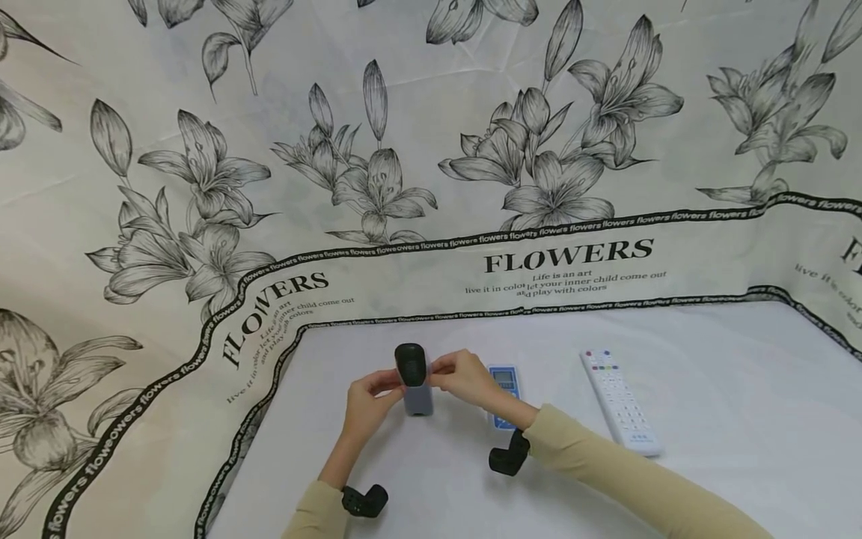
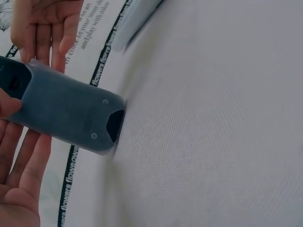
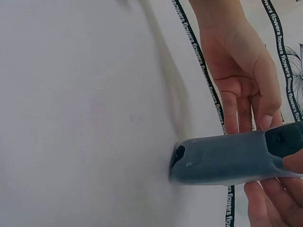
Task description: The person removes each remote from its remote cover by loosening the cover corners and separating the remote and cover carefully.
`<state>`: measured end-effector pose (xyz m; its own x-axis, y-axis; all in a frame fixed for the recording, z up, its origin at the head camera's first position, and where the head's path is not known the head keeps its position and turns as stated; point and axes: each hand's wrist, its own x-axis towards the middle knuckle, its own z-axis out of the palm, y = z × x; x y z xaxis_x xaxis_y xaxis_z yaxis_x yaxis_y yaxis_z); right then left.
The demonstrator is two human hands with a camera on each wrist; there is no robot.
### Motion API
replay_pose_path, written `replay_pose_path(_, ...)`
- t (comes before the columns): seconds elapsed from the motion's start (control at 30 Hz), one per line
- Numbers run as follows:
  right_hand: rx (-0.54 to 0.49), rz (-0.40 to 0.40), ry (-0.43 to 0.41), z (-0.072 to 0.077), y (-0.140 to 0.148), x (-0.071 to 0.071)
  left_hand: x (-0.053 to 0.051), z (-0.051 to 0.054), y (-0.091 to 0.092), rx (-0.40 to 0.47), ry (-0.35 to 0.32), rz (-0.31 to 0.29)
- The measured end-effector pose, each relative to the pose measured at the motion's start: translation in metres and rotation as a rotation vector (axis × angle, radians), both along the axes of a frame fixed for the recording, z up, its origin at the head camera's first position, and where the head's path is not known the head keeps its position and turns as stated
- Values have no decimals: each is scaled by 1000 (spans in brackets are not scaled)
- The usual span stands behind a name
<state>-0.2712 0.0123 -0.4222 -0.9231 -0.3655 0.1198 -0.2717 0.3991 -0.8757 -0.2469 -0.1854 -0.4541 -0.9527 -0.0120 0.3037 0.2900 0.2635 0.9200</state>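
Note:
A black remote control (image 1: 410, 363) stands on end, its lower part inside a translucent blue-grey sleeve (image 1: 419, 403). The sleeve's closed end, with a notch and small round studs, meets the white cloth or sits just above it. My left hand (image 1: 369, 400) pinches the sleeve near its mouth from the left, the thumb (image 2: 7, 105) at the rim in the left wrist view. From the right, my right hand (image 1: 465, 376) pinches the opposite edge, its thumb (image 3: 294, 161) by the rim. The remote's upper end runs out of both wrist views.
Right of the hands lies a blue-and-white remote (image 1: 503, 378) with a small screen, partly hidden by my right forearm. Farther right is a long white remote (image 1: 621, 403) with several buttons. A flower-printed cloth (image 1: 377, 277) rises behind the white-covered table (image 1: 714, 374).

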Motion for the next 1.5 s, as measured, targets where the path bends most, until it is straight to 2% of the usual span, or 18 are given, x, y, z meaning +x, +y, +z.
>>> replay_pose_path(0.03, -4, 0, 0, 0, 0, 0, 0, 0, 0, -5, -7, 7)
replay_pose_path(0.13, -14, 5, -11, 0, -1, 1, -7, -13, -4, 4, -2, 19)
replay_pose_path(0.2, -19, 11, -21, 0, -1, 1, -6, -15, -4, 26, -4, 20)
replay_pose_path(0.27, -18, 15, -34, 1, -1, 1, -3, -12, -3, 42, -6, 12)
replay_pose_path(0.47, 7, 22, -44, 3, -3, -1, 11, 7, -2, 61, 0, -18)
replay_pose_path(0.57, 14, 28, -52, 3, -2, -4, 10, 6, -1, 86, -20, -27)
replay_pose_path(0.7, 11, 37, -81, 4, -2, -6, 1, -6, -3, 129, -43, -29)
replay_pose_path(0.83, 13, 27, -104, 4, -4, -8, -8, -21, -7, 125, -64, -17)
replay_pose_path(1.07, 38, -17, -132, 3, -6, -6, -10, -26, -9, 116, -79, -20)
replay_pose_path(1.37, 34, -1, -103, -2, -7, -5, -8, -30, -9, 100, -76, -3)
replay_pose_path(1.5, 32, -2, -101, -5, -8, -5, -7, -31, -10, 113, -100, -3)
